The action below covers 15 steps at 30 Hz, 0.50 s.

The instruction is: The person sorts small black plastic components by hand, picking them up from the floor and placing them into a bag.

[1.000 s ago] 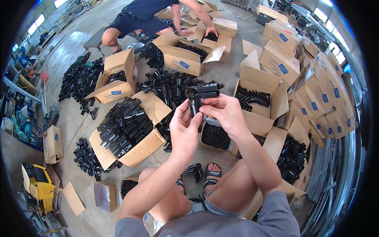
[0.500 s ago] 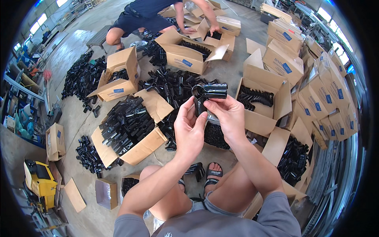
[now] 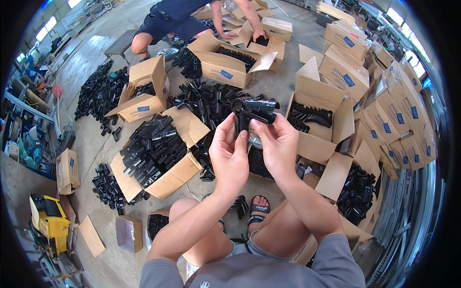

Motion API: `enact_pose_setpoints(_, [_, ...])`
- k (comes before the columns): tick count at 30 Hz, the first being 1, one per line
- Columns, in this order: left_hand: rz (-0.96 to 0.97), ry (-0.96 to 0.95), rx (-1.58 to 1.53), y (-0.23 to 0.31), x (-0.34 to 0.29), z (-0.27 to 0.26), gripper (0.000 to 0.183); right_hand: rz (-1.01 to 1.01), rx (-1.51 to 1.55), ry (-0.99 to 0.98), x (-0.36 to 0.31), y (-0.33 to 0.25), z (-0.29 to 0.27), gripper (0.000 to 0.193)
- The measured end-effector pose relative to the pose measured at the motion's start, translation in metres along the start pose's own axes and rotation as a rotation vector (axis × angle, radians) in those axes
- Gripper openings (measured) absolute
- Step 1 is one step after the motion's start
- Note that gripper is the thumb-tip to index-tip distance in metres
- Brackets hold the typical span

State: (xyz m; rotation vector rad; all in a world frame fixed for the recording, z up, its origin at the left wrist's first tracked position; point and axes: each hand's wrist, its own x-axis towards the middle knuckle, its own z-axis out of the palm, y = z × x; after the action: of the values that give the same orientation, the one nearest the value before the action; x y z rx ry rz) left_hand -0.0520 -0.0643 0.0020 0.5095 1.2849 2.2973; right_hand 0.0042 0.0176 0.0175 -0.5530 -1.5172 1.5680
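Both hands are raised over my knees around a glossy black pipe joint (image 3: 257, 104). Its curved tubular arm points right, and its rounded end is at the left. A gap shows between an upper and a lower piece. My left hand (image 3: 229, 156) pinches the downward leg between thumb and fingers. With thumb and fingers, my right hand (image 3: 277, 141) grips the lower piece near its right end. Behind my hands lies a heap of similar black fittings (image 3: 206, 103). Just beneath them, partly covered, a box of small black parts (image 3: 259, 161) stands on the floor.
An open carton of fittings (image 3: 175, 177) lies at left, with another carton (image 3: 336, 127) at right holding neat rows. Stacked cartons (image 3: 394, 113) and long metal profiles (image 3: 398, 216) line the right. A crouching co-worker (image 3: 182, 19) reaches into a far box.
The joint's two pieces have come apart slightly, so a lower piece now shows beneath the upper one. My hands stay in nearly the same place.
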Motion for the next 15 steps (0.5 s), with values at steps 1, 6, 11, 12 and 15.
enact_pose_setpoints(1, [0.000,0.009,0.010,0.0002,-0.0010,0.0005,0.044,0.008,0.023,-0.003,-0.0001,0.0010,0.0004,0.012])
enact_pose_setpoints(6, [0.018,0.041,0.034,-0.0004,-0.0009,0.0045,0.044,0.077,0.142,0.015,-0.0002,0.0076,0.0022,0.015])
enact_pose_setpoints(11, [0.000,0.041,0.050,-0.0011,-0.0008,0.0023,0.050,0.137,0.228,0.048,-0.0035,0.0105,0.0069,0.016])
enact_pose_setpoints(12, [0.007,0.024,0.063,0.0001,-0.0012,0.0016,0.051,0.140,0.255,0.055,-0.0034,0.0098,0.0079,0.016])
enact_pose_setpoints(15, [0.019,0.027,0.060,0.0028,-0.0011,0.0017,0.051,0.176,0.283,0.024,-0.0034,0.0085,0.0061,0.020])
